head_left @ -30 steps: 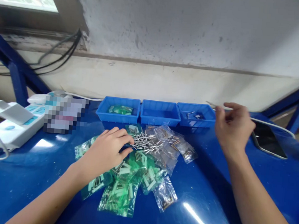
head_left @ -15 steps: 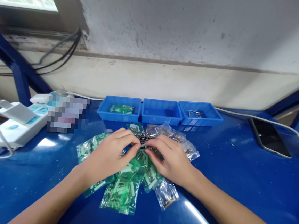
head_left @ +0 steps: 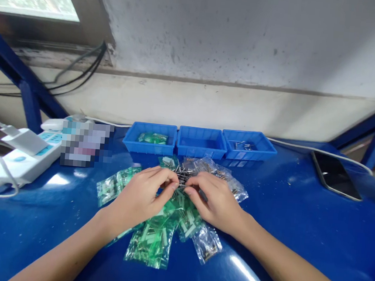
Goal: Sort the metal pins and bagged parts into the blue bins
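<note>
My left hand (head_left: 148, 194) is closed in a pinch, thumb against forefinger, at the edge of a pile of thin metal screws (head_left: 186, 172). Facing it, my right hand (head_left: 213, 197) pinches too, its fingertips a short gap away. Slim screws show at the fingertips of both hands; how many is too small to tell. Beneath and around the hands lie green plastic bags (head_left: 152, 242) with pale strips and metal pieces inside. Clear bags of small brownish metal parts (head_left: 207, 245) lie by my right hand, partly covered by it.
Three blue bins stand in a row behind the pile: the left bin (head_left: 149, 149) holds green bags, the middle bin (head_left: 201, 152) shows its bare floor, the right bin (head_left: 252, 155) holds a few screws. A white power strip (head_left: 17, 165) lies left, a phone (head_left: 337, 175) right.
Both hands stay at the screw pile, with only slight finger movement. My left hand's fingers sit a little lower and further right. The whole view has shifted slightly.
</note>
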The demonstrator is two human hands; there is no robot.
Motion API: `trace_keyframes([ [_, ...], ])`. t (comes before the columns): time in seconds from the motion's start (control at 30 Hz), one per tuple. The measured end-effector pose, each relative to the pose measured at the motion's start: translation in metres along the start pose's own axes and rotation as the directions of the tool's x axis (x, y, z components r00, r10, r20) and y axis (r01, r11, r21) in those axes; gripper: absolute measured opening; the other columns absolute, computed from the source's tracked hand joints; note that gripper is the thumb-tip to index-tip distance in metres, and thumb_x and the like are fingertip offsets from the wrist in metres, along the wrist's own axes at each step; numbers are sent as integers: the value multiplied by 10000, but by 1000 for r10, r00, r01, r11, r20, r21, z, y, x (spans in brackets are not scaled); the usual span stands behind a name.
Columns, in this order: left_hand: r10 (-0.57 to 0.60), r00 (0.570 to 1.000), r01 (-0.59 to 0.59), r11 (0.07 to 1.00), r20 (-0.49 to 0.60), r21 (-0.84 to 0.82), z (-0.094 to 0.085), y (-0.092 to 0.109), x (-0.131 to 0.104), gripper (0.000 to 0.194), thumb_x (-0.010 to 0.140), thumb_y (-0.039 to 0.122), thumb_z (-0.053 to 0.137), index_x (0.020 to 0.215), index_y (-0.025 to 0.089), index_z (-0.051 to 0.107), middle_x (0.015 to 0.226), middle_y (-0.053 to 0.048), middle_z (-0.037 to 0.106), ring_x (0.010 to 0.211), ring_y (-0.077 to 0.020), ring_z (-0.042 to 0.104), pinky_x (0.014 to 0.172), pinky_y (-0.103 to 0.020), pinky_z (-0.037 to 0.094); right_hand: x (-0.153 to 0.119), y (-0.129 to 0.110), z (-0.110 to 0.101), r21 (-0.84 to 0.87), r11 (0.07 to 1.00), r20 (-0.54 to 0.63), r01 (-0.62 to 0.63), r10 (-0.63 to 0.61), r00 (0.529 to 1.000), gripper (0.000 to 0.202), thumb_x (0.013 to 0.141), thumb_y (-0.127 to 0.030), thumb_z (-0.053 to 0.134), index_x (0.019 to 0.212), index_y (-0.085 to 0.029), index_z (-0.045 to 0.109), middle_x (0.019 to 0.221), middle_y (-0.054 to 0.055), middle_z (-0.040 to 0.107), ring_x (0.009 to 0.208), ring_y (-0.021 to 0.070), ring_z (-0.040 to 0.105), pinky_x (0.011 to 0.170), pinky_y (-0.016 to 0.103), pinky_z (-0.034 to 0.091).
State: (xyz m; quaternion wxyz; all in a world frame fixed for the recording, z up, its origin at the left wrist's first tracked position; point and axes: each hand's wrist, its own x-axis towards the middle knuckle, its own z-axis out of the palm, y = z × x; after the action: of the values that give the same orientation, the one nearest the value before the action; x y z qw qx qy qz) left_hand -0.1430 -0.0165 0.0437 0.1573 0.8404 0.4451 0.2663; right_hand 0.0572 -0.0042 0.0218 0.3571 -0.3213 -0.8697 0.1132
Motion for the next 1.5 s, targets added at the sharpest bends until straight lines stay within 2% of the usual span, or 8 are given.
trace_keyframes([
  [0.1, -48, 999, 48, 999, 20, 13, 1, 0, 0, 192, 940, 215, 383, 828, 177, 534, 709, 5, 559, 669, -143, 524, 603, -278, 381, -1, 0, -1, 3, 1000, -11, -4, 4, 1000, 183, 877, -278, 535, 1002, -144, 546, 805, 39, 599, 713, 134, 542, 657, 267, 428],
  [0.23, -64, 997, 63, 998, 46, 30, 2, -1, -2, 263, 957, 238, 343, 772, 177, 519, 655, 9, 526, 631, -141, 507, 584, -278, 375, -1, 0, -1, -11, 1000, 10, 17, -16, 1000, 93, 892, -204, 482, 902, -153, 559, 757, 30, 568, 685, 130, 513, 629, 266, 409],
  [0.43, -44, 999, 45, 998, 8, -54, 4, -3, -4, 136, 909, 257, 478, 1025, 200, 522, 762, 12, 572, 636, -115, 539, 546, -231, 396, 0, 0, -2, 2, 1000, -13, 1, -1, 1000, 128, 902, -201, 454, 867, -143, 563, 727, 29, 553, 661, 128, 494, 607, 265, 394],
  [0.7, 8, 999, -9, 1000, -50, -15, 2, -2, -3, 130, 931, 209, 415, 918, 175, 540, 737, -3, 587, 633, -125, 544, 566, -258, 409, -2, 0, -2, 28, 999, -41, -19, 20, 999, 175, 866, -273, 539, 998, -158, 544, 794, 33, 602, 707, 139, 555, 651, 277, 444],
  [0.87, 69, 997, -68, 998, -41, 18, 5, -3, -3, 216, 944, 221, 389, 832, 168, 566, 695, -7, 592, 645, -131, 553, 592, -275, 431, -2, 0, -2, 4, 1000, -91, 28, -27, 995, 68, 878, -180, 480, 887, -178, 547, 738, 20, 592, 659, 128, 531, 616, 266, 424],
  [1.1, 57, 992, -63, 997, -110, -49, 11, -3, -5, 176, 904, 247, 490, 1056, 174, 541, 648, 25, 548, 568, -109, 525, 515, -233, 420, -2, 3, -1, -54, 998, -118, -27, 21, 993, 132, 899, -219, 474, 816, -160, 559, 630, 1, 564, 565, 110, 507, 553, 243, 387],
  [1.27, 79, 982, -89, 995, -170, -52, 11, -2, -6, 84, 892, 207, 498, 953, 179, 548, 657, 22, 536, 587, -106, 518, 545, -236, 421, -1, 2, -2, -44, 999, -116, -24, 18, 993, 164, 907, -228, 462, 795, -162, 562, 608, -7, 556, 548, 104, 502, 547, 241, 380],
  [1.5, 96, 982, -102, 994, -161, -28, 8, 0, -4, 122, 909, 187, 450, 846, 164, 552, 688, -2, 575, 608, -115, 528, 563, -254, 415, -4, -1, -2, 30, 1000, -112, 4, -1, 994, 173, 850, -258, 548, 998, -172, 524, 724, -1, 574, 625, 117, 533, 584, 255, 418],
])
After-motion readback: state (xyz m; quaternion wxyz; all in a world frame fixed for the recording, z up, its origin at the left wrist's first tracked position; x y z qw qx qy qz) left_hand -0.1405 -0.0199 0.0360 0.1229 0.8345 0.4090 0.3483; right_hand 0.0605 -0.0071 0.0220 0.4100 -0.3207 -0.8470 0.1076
